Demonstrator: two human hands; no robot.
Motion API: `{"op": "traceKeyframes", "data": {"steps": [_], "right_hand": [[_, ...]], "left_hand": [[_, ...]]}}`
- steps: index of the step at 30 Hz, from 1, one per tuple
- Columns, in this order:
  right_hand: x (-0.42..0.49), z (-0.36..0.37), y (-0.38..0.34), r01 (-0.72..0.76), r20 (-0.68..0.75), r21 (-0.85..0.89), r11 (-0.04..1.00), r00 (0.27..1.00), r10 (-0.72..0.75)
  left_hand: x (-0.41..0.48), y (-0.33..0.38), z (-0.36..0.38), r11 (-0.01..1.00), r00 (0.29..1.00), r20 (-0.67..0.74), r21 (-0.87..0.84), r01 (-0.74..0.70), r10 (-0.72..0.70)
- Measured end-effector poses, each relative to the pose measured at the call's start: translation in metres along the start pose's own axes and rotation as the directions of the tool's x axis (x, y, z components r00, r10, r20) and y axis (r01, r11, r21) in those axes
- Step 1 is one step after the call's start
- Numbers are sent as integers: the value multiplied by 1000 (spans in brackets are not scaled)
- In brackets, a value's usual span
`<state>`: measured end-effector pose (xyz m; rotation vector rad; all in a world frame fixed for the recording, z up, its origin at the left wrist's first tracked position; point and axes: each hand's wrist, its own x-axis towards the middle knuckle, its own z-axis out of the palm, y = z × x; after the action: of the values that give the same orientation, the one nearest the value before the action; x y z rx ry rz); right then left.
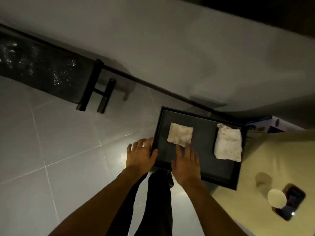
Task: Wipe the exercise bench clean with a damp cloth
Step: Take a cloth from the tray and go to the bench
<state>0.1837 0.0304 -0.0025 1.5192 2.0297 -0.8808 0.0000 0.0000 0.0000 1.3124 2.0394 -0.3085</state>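
Right hand (185, 167), fingers (187, 149) straight, touches the near edge of a square beige cloth (180, 133) midway in a black rectangular tray (204, 150). Left hand (139, 154) rests open against the tray's left rim. The cloth looks soft, light and limp, so pinch a near corner. The black padded exercise bench (42, 68) stands far left. No legible writing.

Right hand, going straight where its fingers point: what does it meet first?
Probably the square cloth on the tray; the right hand has its fingertips almost at the cloth's near edge, height unclear.

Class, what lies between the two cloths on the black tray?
Nothing but the bare tray separates the flat cloth from the folded cloth, seen in the head view.
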Motion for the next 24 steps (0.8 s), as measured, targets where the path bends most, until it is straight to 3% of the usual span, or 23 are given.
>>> {"op": "traceKeyframes", "data": {"steps": [5,9,18,21,24], "right_hand": [[80,23,14,25,15,-110,994,1000,-23],[133,44,19,139,-42,-220,966,987,-152],[158,42,29,222,-113,-441,870,947,-300],[155,38,23,222,-127,-414,883,946,-298],[145,30,11,231,-130,-251,940,954,-269]], "left_hand": [[45,-25,24,995,999,-12,-94,40,-41],[71,-46,33,986,998,-2,-158,57,-58],[77,-66,31,970,999,41,-242,18,-9],[75,-64,32,968,999,45,-248,23,-12],[70,-61,29,966,997,70,-257,37,-19]]}}
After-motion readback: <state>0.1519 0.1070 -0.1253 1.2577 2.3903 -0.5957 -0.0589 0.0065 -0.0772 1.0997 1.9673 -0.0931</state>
